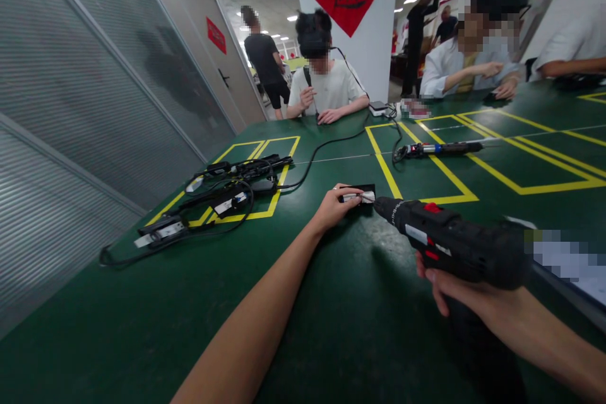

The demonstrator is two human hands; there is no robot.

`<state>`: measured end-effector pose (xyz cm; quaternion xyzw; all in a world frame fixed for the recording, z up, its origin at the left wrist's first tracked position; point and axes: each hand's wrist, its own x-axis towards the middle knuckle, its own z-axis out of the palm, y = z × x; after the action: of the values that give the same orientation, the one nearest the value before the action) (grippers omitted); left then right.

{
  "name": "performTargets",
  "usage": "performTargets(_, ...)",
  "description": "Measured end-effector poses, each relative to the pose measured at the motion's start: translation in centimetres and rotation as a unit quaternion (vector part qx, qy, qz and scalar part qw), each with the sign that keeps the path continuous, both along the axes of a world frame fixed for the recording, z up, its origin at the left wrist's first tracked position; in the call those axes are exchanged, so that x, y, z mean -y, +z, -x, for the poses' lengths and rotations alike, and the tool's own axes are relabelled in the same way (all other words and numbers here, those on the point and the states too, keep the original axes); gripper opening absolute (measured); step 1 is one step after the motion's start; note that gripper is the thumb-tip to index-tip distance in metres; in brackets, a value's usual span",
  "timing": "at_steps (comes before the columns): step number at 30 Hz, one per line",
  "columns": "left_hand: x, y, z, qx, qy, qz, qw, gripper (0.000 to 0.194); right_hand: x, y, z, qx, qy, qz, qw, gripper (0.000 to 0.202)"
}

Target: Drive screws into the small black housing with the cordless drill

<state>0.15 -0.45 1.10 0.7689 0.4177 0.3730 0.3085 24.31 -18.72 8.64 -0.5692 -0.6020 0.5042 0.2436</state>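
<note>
My right hand (466, 293) is wrapped round the grip of a black power drill (449, 243) with red buttons, which points left. The chuck end of the drill is at the right side of a small black box-like part (370, 190) with a whitish, silvery inside. My left hand (337, 205) pinches that part from its left and presses it on the green table. The tip of the drill's bit is too small to make out.
Black adapters with cables (231, 192) lie on the left within yellow tape lines. An electric screwdriver (440, 149) lies beyond the drill. A laptop-like device (575, 271) is at the right edge. A person (326, 85) sits across the table (189, 322); others sit at the right.
</note>
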Motion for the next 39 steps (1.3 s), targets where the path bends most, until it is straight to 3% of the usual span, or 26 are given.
performTargets(5,-0.06,-0.06,0.05,-0.002,-0.007,0.002,1.0,0.034,-0.08,0.32,0.14,0.004,0.001,-0.001,1.0,0.047)
performTargets(12,-0.21,-0.24,0.06,-0.005,-0.015,-0.005,1.0,0.031,-0.47,-0.59,-0.18,-0.001,-0.005,-0.004,1.0,0.036)
performTargets(27,-0.42,-0.38,0.04,-0.004,-0.019,-0.012,1.0,0.032,-0.15,0.17,0.22,0.016,-0.019,-0.001,1.0,0.048)
performTargets(33,-0.15,-0.09,0.13,0.0,-0.019,-0.003,1.0,0.033,-0.06,0.11,0.37,-0.018,-0.027,0.001,0.999,0.028)
performTargets(36,-0.01,0.12,0.18,-0.002,-0.015,0.006,1.0,0.032,-0.07,0.05,0.21,-0.012,-0.02,0.009,1.0,0.03)
performTargets(39,0.09,0.27,0.22,-0.008,-0.01,0.017,1.0,0.032,-0.16,-0.29,-0.16,0.008,-0.008,0.007,1.0,0.045)
